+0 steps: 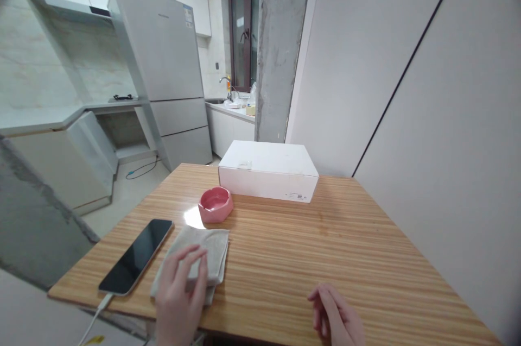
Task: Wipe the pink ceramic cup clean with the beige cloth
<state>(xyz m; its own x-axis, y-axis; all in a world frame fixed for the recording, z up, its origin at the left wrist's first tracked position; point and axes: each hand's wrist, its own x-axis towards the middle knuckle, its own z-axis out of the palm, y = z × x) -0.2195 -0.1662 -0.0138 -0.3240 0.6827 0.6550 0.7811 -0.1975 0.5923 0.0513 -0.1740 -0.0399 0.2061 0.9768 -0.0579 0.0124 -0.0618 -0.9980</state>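
Observation:
My left hand (182, 286) is over a folded grey cloth (217, 240), fingers spread and slightly bent, gripping nothing. Whether its fingertips touch the fabric I cannot tell. Left of the cloth lies a smartphone (136, 256) with a dark screen and a white charging cable (97, 310) plugged into its near end. Just beyond the cloth stands a pink ashtray (215, 205) with notches in its rim. My right hand (336, 313) rests near the table's front edge on the right, its fingers loosely curled together with nothing visible in them.
The wooden table (309, 248) has a white box (266, 169) at its far side. A white wall (427, 118) borders it on the right. Farther back are a tall refrigerator (166, 63), kitchen counters and a sink with a faucet (226, 82).

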